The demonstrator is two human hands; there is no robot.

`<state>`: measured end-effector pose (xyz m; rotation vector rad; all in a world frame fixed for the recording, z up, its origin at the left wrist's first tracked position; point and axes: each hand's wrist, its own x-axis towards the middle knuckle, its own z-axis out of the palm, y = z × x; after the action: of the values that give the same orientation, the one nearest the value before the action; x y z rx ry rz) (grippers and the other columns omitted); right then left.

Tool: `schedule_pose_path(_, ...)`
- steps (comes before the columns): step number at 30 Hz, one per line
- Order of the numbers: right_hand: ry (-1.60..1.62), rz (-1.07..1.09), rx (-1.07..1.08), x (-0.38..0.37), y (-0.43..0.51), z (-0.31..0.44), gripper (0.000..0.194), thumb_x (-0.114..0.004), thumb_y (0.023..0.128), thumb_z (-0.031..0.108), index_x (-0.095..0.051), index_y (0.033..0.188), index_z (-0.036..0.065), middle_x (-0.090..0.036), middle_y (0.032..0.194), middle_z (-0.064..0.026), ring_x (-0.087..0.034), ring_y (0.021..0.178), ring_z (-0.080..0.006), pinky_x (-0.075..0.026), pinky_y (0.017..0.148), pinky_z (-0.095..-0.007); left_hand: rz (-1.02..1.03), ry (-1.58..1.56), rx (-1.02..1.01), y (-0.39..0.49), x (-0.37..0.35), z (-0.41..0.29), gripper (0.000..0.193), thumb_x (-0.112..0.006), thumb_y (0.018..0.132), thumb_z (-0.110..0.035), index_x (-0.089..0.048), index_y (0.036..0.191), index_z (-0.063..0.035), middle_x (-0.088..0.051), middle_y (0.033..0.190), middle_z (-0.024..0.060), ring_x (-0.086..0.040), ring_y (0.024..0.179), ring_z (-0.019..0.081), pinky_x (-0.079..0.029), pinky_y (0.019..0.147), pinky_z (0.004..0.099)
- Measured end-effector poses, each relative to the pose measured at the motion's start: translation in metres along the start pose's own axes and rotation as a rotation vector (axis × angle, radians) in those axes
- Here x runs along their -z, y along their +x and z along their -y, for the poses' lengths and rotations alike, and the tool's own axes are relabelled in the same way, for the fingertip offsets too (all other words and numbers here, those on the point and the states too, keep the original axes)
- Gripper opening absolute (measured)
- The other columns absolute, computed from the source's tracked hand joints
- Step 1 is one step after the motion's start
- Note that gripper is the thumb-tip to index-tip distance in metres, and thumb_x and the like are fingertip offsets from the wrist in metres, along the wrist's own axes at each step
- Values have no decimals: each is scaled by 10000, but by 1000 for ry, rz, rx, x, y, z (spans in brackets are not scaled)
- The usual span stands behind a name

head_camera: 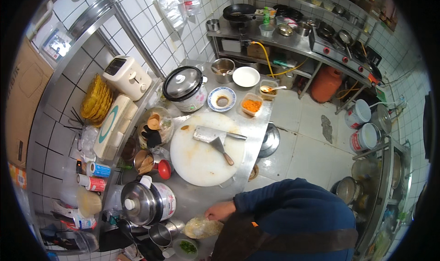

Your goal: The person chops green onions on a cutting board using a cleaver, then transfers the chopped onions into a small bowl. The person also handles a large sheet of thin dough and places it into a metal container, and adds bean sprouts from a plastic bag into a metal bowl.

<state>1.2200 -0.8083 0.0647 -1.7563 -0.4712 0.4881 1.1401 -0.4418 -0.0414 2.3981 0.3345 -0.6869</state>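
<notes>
My right hand [220,211], at the end of a dark blue sleeve, has its fingers curled at the upper edge of a clear plastic bag [202,227] with pale yellowish contents. The left hand is out of view, hidden by my body. Beside the bag are a metal pot [160,234] and a tub of chopped greens [187,247]. A round white cutting board [192,154] lies farther along the steel table [201,195]. On it rest a cleaver [209,134] and a wooden-handled scraper [221,151].
Two rice cookers [184,84] [139,202] stand on the table. Behind the board are a blue-rimmed bowl [222,99], a white bowl [246,77] and a tub of orange shreds [252,104]. A toaster [127,77] sits on the left shelf. An orange gas cylinder [326,84] stands under the stove counter.
</notes>
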Motion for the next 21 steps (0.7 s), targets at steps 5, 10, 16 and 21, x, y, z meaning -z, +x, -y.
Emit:
schedule_pose_path(5,254,-350,-97,96,5,22,218,-535,998,234,-661,1052,66,-716,908,-60,-671,809,-204,-536,762,-347,62,33,49,11,5,-18,382,-604,987,-362,-660,1193,-46,-681,1027,93,-648,989,221,-535,852,346)
schedule_pose_path(10,116,-476,-120,152,15,28,205,-528,998,219,-649,1053,64,-713,912,-73,-675,821,-227,-537,773,-350,108,64,111,27,10,-20,365,-605,982,-342,-659,1191,-47,-682,1039,95,-646,1016,216,-534,872,338)
schedule_pose_path(16,109,-205,4,97,35,5,232,-551,997,262,-670,1080,80,-707,990,-125,-674,911,-292,-523,813,-395,208,10,171,-45,3,30,346,-607,976,-318,-657,1188,-48,-684,1053,97,-645,1048,209,-533,896,328)
schedule_pose_path(21,110,197,-122,36,31,21,270,-567,1005,281,-670,1097,50,-700,949,-158,-675,872,-322,-524,781,-406,270,-176,160,-147,-61,92,331,-609,971,-297,-656,1186,-50,-685,1064,99,-644,1075,203,-532,916,319)
